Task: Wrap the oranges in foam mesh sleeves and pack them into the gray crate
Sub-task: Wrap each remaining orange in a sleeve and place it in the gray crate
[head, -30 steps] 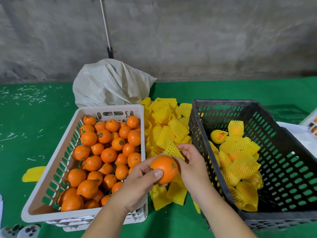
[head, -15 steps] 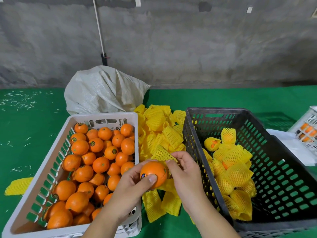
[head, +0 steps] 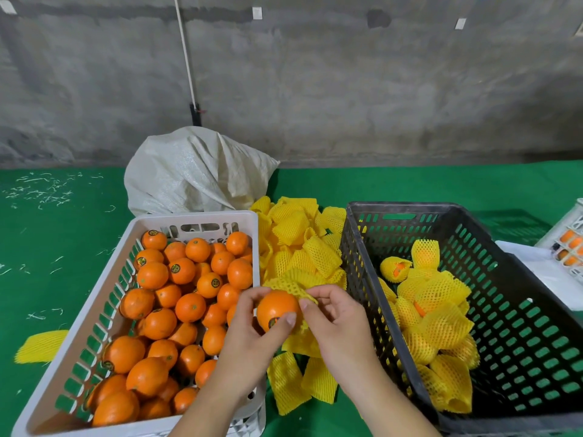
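My left hand (head: 249,339) grips a bare orange (head: 277,309) between the two crates, thumb across its front. My right hand (head: 337,323) pinches a yellow foam mesh sleeve (head: 288,287) that lies over the top of that orange. A white crate (head: 94,316) on the left holds several unwrapped oranges (head: 176,310). The gray crate (head: 511,279) on the right holds several oranges wrapped in yellow sleeves (head: 432,313). A pile of loose sleeves (head: 303,241) lies between the crates.
A white woven sack (head: 195,171) stands behind the white crate. One stray sleeve (head: 41,345) lies on the green cloth at the left. At the far right sit a white sheet (head: 542,272) and another white crate with oranges (head: 571,244). A concrete wall rises behind.
My right hand has drawn the mesh sleeve over the top of the orange. The orange has turned in my left hand. The camera has tilted up a little.
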A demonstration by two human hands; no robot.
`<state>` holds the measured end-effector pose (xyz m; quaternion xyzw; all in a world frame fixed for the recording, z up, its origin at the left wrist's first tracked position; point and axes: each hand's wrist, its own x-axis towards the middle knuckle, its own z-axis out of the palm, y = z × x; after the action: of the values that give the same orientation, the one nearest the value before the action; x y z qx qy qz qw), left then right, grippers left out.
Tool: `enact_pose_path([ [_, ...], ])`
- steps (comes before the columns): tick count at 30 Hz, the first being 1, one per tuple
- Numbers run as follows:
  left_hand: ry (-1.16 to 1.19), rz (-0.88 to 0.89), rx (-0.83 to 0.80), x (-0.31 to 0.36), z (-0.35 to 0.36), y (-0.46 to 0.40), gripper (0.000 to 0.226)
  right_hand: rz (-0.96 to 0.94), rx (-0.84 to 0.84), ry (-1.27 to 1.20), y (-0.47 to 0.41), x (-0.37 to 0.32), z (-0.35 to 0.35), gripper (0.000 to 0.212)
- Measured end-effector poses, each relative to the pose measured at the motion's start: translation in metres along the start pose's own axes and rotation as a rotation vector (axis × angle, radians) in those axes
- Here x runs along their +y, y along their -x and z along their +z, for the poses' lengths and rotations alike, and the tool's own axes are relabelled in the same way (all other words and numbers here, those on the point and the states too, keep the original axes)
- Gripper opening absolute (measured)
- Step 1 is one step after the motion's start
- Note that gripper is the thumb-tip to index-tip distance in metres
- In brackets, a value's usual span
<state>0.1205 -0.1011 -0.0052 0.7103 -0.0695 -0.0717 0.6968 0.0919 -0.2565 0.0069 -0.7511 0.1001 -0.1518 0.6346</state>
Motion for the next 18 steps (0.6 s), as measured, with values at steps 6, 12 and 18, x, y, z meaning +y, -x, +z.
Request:
enact_pose_path([
  [6,0.21,-0.157,0.11,-0.006,0.018,-0.018,0.069,-0.268,-0.029,0.242,0.0,-0.004,0.01,0.017],
  [12,0.233,-0.102,-0.053,-0.006,0.017,-0.02,0.056,-0.355,-0.014,0.342,-0.01,-0.011,0.002,0.009],
  [18,0.156,-0.118,0.251,0.006,0.02,-0.024,0.053,-0.471,-0.078,0.412,0.0,-0.018,0.006,0.023],
])
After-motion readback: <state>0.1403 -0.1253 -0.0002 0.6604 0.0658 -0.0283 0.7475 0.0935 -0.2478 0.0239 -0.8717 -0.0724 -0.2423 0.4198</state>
